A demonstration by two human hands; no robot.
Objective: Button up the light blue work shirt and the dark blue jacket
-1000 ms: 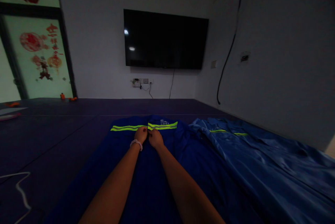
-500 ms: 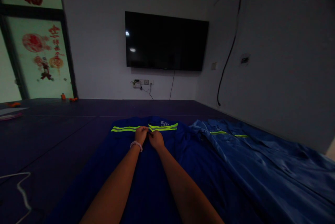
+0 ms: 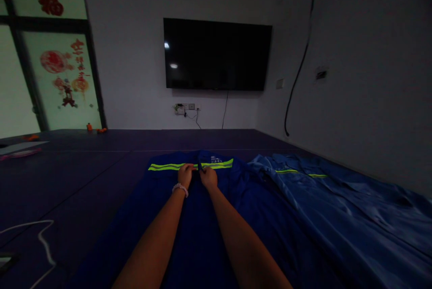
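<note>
A dark blue work jacket (image 3: 199, 226) with a yellow-green reflective stripe across the chest lies spread out in front of me. White print shows above the stripe on its right side. My left hand (image 3: 185, 175), with a pale scrunchie at the wrist, pinches the jacket's front edge near the stripe. Close beside it, my right hand (image 3: 209, 176) grips the opposite front edge, where a dark flap of cloth stands up between the fingers. Whether a button or zip is between the fingertips is too dark to tell.
A second, lighter blue jacket (image 3: 324, 203) lies at the right, touching the first. A white cable (image 3: 45, 244) curls on the purple floor (image 3: 84, 176) at left. Small orange toys (image 3: 101, 130) sit by the door. A television (image 3: 218, 55) hangs on the far wall.
The view has shifted slightly left. Both hands stay at the jacket's chest; the flap of cloth at my right fingers now stands up higher, and the hands are slightly farther apart.
</note>
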